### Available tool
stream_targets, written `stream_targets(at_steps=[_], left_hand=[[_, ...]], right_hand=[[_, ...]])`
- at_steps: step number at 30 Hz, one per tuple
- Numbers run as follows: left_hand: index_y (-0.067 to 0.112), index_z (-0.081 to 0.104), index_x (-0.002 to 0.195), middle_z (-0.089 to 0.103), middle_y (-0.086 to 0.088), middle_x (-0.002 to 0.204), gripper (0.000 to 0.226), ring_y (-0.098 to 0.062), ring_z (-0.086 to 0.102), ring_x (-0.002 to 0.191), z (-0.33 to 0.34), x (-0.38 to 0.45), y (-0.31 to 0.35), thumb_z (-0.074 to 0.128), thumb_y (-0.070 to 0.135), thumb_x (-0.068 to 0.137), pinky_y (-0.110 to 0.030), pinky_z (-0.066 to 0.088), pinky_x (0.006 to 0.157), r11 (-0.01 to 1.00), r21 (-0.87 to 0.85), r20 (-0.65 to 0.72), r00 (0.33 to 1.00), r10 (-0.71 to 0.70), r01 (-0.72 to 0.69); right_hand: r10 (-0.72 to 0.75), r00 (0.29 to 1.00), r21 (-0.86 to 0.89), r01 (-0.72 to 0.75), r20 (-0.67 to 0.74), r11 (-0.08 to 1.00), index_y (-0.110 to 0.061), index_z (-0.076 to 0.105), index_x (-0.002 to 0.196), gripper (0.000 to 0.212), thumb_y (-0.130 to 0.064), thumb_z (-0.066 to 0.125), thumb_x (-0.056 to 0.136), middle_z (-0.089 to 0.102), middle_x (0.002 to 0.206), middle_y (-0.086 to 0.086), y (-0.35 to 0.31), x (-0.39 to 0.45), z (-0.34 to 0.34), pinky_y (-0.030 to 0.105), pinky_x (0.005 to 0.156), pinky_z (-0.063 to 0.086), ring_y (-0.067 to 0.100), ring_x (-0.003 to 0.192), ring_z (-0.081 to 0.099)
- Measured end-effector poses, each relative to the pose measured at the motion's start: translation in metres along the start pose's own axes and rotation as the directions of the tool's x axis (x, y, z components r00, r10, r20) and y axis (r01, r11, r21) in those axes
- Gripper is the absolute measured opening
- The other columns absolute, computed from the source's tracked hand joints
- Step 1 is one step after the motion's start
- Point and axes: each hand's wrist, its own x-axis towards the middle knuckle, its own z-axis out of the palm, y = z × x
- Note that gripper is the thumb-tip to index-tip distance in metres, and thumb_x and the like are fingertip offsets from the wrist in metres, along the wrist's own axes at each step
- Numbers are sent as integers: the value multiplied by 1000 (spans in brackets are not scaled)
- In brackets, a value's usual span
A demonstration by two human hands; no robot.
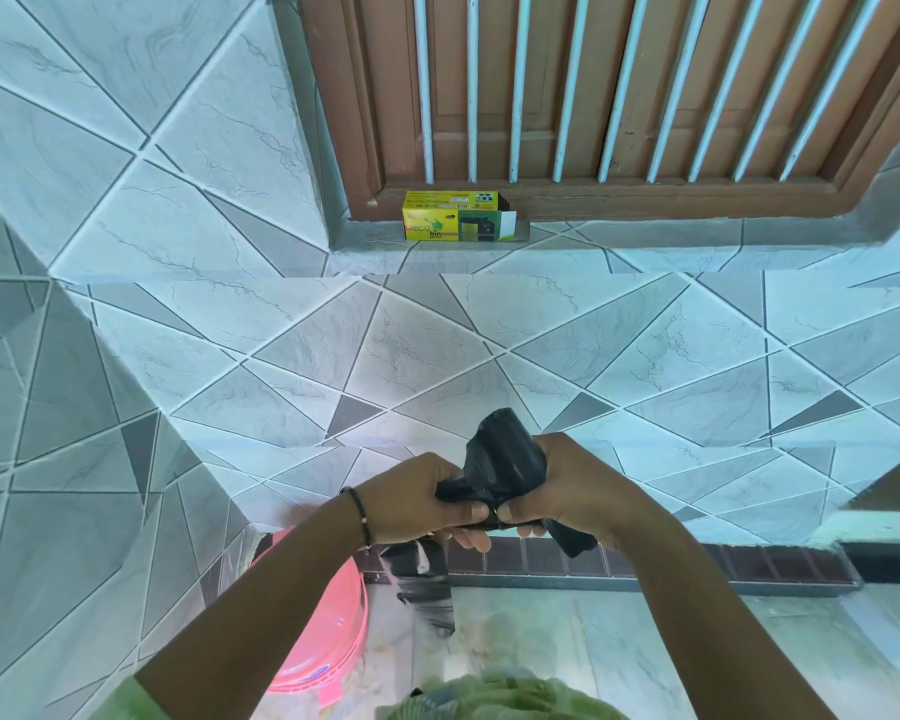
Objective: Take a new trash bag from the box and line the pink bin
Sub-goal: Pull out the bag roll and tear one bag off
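A black trash bag roll (505, 459) is gripped by both hands (left (417, 504), right (567, 485)), above the pink bin (328, 636), which is partly hidden by the left forearm.

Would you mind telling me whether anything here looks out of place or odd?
Only the box on the window ledge: its right end flap hangs open. Otherwise nothing stands out; both hands grip the black bag roll above the pink bin.

Both hands, left hand (417, 504) and right hand (575, 488), gripping a black bag roll (505, 462), pink bin (323, 631) below, yellow-green box (455, 216) on the window ledge (645, 228)
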Motion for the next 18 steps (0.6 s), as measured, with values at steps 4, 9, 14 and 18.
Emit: stream_targets(at_steps=[4,9,14,18], left_hand=[[18,60,79,70,12,56,17,-1,67,58,2,0,0,51,11,93,-17,56,62,997,-68,27,999,-38,40],[14,55,71,65,8,49,23,-3,62,47,6,-2,2,50,11,94,-16,52,51,997,-61,-15,998,-54,53],[24,58,68,59,13,46,25,0,43,35,6,-3,6,54,21,92,-9,34,44,993,120,-64,998,-12,19],[34,56,48,54,13,44,43,0,45,45,6,-3,5,54,29,92,-15,35,56,971,239,-79,997,25,-6]], right_hand=[[-27,999,-57,25,-41,998,-5,64,91,27,-1,76,67,65,77,11,3,2,0,27,62,54,17,63,62],[-13,999,-22,12,-35,1000,-14,61,85,24,0,74,70,64,71,5,1,0,-1,23,55,52,10,52,63],[3,999,-30,-4,-42,1000,-26,54,78,31,-2,74,73,61,69,0,-2,-3,2,18,50,50,7,47,60],[6,999,1,-6,-37,1000,-24,57,78,29,-2,74,72,62,67,0,-3,-5,3,18,50,51,9,48,58]])
